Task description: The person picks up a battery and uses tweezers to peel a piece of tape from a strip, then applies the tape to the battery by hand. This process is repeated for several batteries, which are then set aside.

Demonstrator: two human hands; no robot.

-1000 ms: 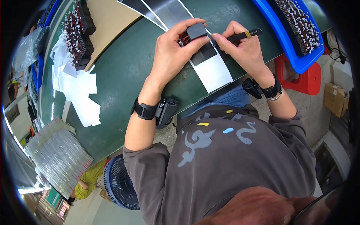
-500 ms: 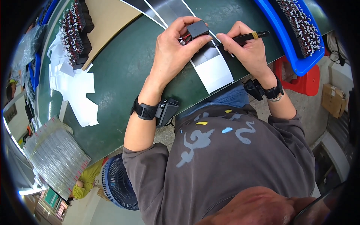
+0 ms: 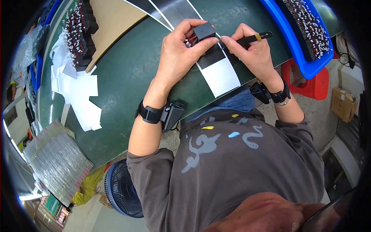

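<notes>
My left hand (image 3: 176, 58) is closed around a small black block (image 3: 204, 31) with red and black wires (image 3: 192, 40) at its side. Between the thumb and fingers of my right hand (image 3: 255, 56) is a pair of black tweezers (image 3: 266, 35) with a yellowish band, held close to the block. Their tips are hard to make out near my left thumb. Under both hands runs a strip of label sheet (image 3: 221, 77), white at its near end and dark further up. It reaches the near edge of the green table (image 3: 127, 89).
On the right, a blue tray (image 3: 309, 70) carries rows of black blocks with white connectors. More wired blocks (image 3: 87, 46) stand on a brown board (image 3: 112, 23) at left, beside white paper scraps (image 3: 85, 100). A red stool (image 3: 319, 83) and a fan (image 3: 121, 189) flank me.
My right hand and the tweezers have shifted slightly left, toward the block. The glossy reflection on the sheet's dark part has gone. My left hand keeps its hold, nearly still.
</notes>
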